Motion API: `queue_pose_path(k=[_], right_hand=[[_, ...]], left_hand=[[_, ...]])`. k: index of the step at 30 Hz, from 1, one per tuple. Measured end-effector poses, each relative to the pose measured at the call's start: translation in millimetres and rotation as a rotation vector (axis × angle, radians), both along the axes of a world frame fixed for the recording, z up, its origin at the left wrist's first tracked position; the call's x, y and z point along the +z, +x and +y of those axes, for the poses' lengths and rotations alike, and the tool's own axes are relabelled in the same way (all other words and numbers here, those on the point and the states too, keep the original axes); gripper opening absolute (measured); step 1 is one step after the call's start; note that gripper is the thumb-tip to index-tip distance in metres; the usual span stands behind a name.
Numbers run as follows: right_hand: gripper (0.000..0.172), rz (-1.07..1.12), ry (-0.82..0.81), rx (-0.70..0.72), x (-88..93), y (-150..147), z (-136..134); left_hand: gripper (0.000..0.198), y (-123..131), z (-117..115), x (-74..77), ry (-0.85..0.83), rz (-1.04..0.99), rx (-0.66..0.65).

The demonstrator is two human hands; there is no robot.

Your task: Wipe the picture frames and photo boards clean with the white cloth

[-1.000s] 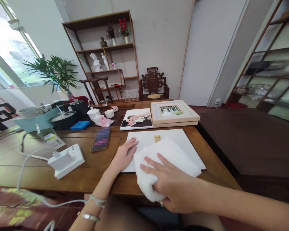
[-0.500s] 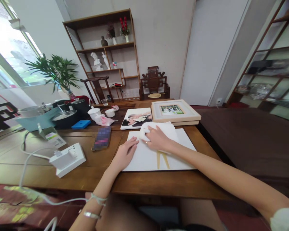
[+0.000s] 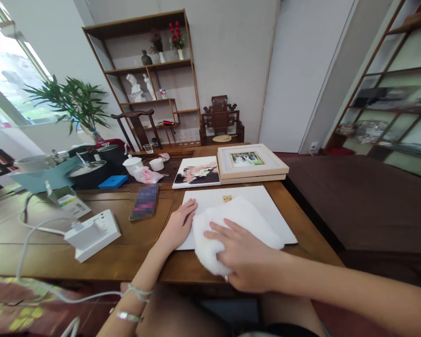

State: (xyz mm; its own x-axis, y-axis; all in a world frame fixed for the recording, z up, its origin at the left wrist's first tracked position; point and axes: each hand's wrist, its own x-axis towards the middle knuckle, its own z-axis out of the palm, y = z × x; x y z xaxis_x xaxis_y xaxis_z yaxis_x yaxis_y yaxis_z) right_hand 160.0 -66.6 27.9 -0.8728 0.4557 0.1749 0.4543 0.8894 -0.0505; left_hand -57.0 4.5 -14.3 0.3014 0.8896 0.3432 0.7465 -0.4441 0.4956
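A white board (image 3: pixel 279 220), perhaps the back of a picture frame, lies flat on the wooden table. My left hand (image 3: pixel 178 227) rests on its left edge, fingers stretched out and holding nothing. Under my right hand (image 3: pixel 243 252) is a fluffy white towel (image 3: pixel 210 229), gripped and pressed against the board's near part, with one side hanging over the near edge. A small tan piece (image 3: pixel 227 198) on the board shows just beyond the towel. The towel hides the middle and front of the board.
Behind the board lie a photo print (image 3: pixel 196 173) and a pale wooden picture frame (image 3: pixel 284 169). To the left are a blurred dark phone-shaped item (image 3: pixel 144 202), a power strip (image 3: pixel 107 227) with white cables, a blue box (image 3: pixel 112 181) and a white teapot (image 3: pixel 132 164).
My right hand has drawn the towel toward me, from the board's far side to its near edge. The tan strips are now covered, and a tan piece farther back shows. My left hand stays put.
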Motion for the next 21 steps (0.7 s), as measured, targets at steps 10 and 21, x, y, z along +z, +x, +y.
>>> queue_pose_path(k=[10,21], right_hand=[[0.025,-0.007,0.022,-0.329,0.3,-21,96],[0.019,-0.024,0.073,0.292,8.2,-23,35]], left_hand=[[0.038,2,-2,2.0,0.021,-0.008,0.026],[0.050,5,-10,12.6,0.051,-0.264,0.062]])
